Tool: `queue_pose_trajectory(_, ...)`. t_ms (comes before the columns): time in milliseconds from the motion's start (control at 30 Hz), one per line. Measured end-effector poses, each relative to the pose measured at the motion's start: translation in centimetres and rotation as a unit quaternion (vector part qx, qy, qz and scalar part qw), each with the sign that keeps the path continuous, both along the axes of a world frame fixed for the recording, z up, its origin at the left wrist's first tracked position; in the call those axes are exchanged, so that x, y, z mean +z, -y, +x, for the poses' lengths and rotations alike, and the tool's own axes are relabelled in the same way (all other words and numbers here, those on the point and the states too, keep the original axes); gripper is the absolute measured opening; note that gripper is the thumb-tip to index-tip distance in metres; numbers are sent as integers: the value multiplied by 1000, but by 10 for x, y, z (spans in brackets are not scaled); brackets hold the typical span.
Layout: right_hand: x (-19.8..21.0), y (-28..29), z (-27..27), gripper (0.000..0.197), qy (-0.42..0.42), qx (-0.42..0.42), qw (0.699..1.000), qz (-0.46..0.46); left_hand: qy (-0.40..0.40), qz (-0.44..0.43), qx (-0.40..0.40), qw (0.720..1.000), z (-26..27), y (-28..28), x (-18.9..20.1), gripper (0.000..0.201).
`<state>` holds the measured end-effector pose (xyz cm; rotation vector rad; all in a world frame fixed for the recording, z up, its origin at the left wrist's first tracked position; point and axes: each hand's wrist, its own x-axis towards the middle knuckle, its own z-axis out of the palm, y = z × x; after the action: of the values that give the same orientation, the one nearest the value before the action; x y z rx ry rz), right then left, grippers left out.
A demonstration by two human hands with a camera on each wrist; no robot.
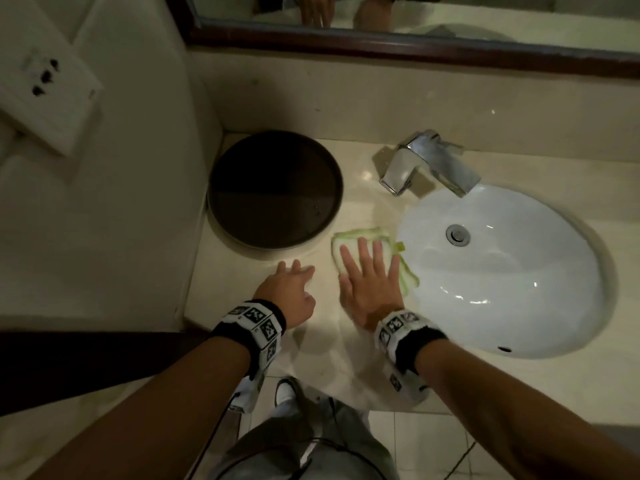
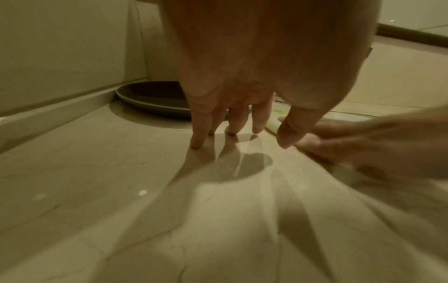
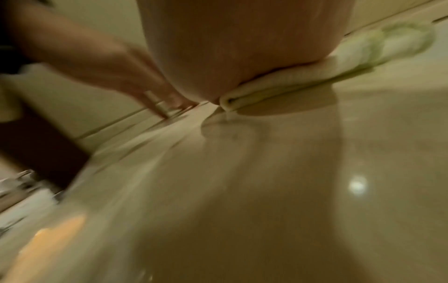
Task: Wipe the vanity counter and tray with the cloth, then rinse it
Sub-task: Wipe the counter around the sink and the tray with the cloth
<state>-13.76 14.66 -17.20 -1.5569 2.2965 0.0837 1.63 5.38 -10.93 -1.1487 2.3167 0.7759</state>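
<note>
Two flat hands — right hand (image 1: 369,282) pressing cloth (image 1: 360,237) between tray (image 1: 273,188) and sink (image 1: 502,271), left hand (image 1: 289,292) fingertips on counter (image 1: 242,271).

chrome faucet (image 1: 427,162), white sink (image 1: 502,271), mirror (image 1: 450,15)

Right hand flat on the cloth beside the sink

Right hand (image 1: 369,289) presses the cloth (image 1: 360,237) flat on the bench (image 1: 363,174); the tray (image 1: 275,190) lies at ten o'clock, the left hand (image 1: 291,289) at nine.

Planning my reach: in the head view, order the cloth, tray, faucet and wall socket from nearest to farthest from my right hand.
From the right hand:
1. cloth, directly under its fingers
2. tray, back-left on the counter
3. faucet, behind, by the basin
4. wall socket, far left on the wall
</note>
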Motion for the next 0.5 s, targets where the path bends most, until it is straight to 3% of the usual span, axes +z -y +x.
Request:
queue_pose_trajectory(200, -5, -60, 28, 57, -3, 154, 988, -30, 37, -13, -26, 999, -8, -3, -4, 58)
queue_pose_trajectory(500, -3, -33, -25, 54, -7, 265, 963, -39, 45, -6, -26, 999, -8, -1, -12, 65)
